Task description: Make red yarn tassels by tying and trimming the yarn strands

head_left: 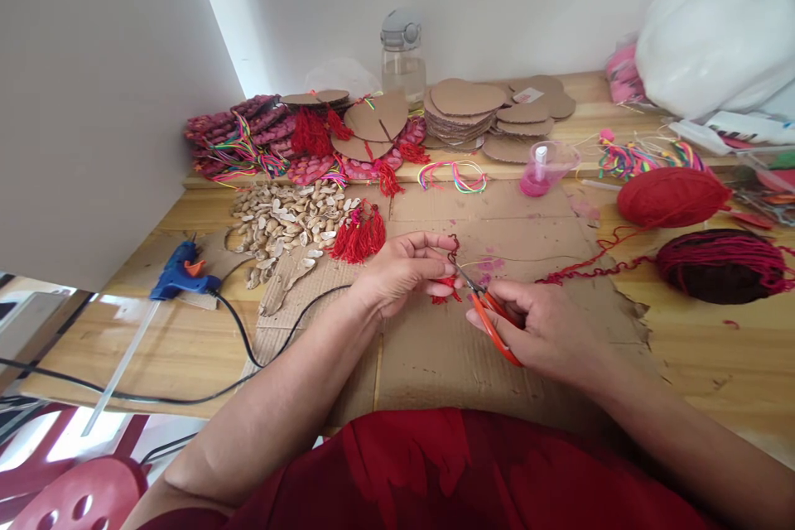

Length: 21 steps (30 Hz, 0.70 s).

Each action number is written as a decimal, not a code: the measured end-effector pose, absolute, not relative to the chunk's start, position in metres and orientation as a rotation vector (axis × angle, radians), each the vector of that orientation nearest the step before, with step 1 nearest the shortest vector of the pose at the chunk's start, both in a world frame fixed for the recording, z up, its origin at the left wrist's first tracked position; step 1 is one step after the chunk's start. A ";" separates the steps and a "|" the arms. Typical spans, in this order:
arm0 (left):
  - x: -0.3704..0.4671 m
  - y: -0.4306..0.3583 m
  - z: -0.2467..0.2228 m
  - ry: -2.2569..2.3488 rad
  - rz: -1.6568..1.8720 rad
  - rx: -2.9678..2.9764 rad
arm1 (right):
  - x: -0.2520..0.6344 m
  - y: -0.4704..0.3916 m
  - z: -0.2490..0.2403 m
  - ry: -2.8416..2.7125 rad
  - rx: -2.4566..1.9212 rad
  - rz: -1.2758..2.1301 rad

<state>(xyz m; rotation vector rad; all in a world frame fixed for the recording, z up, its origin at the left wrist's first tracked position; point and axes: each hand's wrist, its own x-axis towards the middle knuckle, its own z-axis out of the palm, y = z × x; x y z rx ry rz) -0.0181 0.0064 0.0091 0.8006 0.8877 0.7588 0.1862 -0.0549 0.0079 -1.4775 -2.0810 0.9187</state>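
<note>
My left hand pinches a small red yarn tassel, whose strands hang below the fingers. A dark red strand curls up above the fingertips. In my right hand are orange-handled scissors, their blades pointing left and touching or nearly touching the yarn at my left fingertips. Whether the blades are fully closed I cannot tell. Both hands are over a cardboard sheet. To their left lies a bunch of finished red tassels. Red yarn runs in from a red ball and a dark red ball on the right.
A blue glue gun with a black cord lies left, near peanut shells. Behind are stacked cardboard shapes, a water bottle, a cup with pink liquid and coloured cords. A white plastic bag stands back right.
</note>
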 end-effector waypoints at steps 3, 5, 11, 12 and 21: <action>-0.020 0.007 0.009 0.873 0.767 0.800 | 0.187 -0.056 0.007 -2.071 -1.452 0.920; -0.021 0.007 0.010 0.867 0.783 0.792 | 0.187 -0.056 0.005 -2.051 -1.434 0.926; -0.022 0.009 0.010 0.836 0.804 0.741 | 0.190 -0.049 0.008 -1.886 -1.520 0.818; -0.021 0.010 0.010 0.824 0.806 0.735 | 0.191 -0.047 0.009 -1.871 -1.556 0.752; -0.021 0.011 0.013 0.837 0.897 0.709 | 0.196 -0.042 0.018 -2.008 -1.647 0.517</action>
